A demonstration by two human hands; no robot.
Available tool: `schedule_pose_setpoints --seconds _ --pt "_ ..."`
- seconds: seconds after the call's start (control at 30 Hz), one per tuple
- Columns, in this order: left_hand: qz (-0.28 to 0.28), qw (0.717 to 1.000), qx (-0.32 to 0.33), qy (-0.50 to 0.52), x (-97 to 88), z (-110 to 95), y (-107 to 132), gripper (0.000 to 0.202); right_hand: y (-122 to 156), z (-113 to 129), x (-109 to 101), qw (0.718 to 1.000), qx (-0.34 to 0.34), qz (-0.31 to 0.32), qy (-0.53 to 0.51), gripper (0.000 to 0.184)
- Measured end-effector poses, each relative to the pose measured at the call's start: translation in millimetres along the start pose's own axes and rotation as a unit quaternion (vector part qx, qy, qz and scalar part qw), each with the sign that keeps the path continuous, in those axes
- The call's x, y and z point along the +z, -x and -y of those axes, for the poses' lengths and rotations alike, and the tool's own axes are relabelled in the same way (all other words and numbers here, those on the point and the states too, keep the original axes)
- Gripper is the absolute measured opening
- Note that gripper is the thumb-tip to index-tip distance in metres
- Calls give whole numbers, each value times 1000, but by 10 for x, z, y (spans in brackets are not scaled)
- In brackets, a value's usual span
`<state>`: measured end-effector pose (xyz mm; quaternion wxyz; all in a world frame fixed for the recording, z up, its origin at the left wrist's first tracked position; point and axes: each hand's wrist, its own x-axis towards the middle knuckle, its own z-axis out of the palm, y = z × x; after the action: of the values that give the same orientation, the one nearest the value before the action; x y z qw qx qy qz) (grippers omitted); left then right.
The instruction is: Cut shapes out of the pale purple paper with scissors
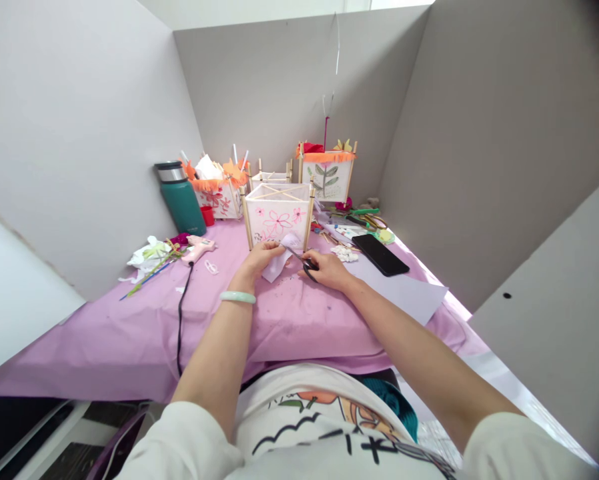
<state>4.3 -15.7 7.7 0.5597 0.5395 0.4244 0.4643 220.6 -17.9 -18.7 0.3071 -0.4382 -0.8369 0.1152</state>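
Observation:
In my left hand (264, 257) is a small piece of pale lilac paper (276, 267), pinched between the fingers. My right hand (329, 269) is closed around the dark handles of a pair of scissors (309, 265). The scissor blades point left and lie against the paper near my left fingertips; whether they are parted I cannot make out. Just behind both hands stands a square lantern (278, 215) with wooden stick corners and pink flowers drawn on its white side. Tiny scraps lie on the pink cloth below.
A hot glue gun (199, 248) and a green bottle (182, 200) are at left. A black phone (380, 255) lies on the right, near a larger lilac sheet (404, 293). More decorated lanterns (327, 175) stand at the back. Grey partitions (299, 80) enclose the table.

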Motion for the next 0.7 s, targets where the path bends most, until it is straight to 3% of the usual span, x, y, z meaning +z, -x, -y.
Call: schedule_pose_setpoints --seconds 0.23,0.5,0.7 --pt "19 1000 -8 7 -9 -4 -3 18 0 -2 -7 1000 -9 -3 5 36" --pt "-59 995 -35 75 23 -35 -15 8 -12 -11 4 1000 0 -7 21 35" --pt "-73 992 -35 98 38 -65 -6 8 -12 -12 -2 1000 -1 -7 15 38"
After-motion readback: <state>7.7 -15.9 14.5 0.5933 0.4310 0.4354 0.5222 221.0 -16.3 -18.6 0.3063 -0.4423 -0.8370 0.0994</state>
